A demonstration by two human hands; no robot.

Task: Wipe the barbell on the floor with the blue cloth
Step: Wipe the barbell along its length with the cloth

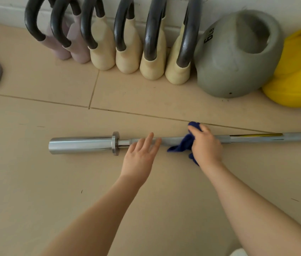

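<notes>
Right hand (206, 145): gripping blue cloth (182, 145) on barbell (83, 145)
Left hand (140, 156): fingers straight, spread, resting on bar

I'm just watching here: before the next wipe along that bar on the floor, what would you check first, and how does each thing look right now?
1. Blue cloth in hand: ok, the right hand has a grip on it.
2. Cloth touching the barbell: ok, it drapes over the shaft.
3. Bar steadied: ok, the left hand lies open with fingers on the shaft.
4. Wiping path: not ok toward the sleeve, where the left hand lies; free to the right.
5. Kettlebells out of the way: ok, they stand by the wall.
6. Bar already clean: cannot tell.
</notes>
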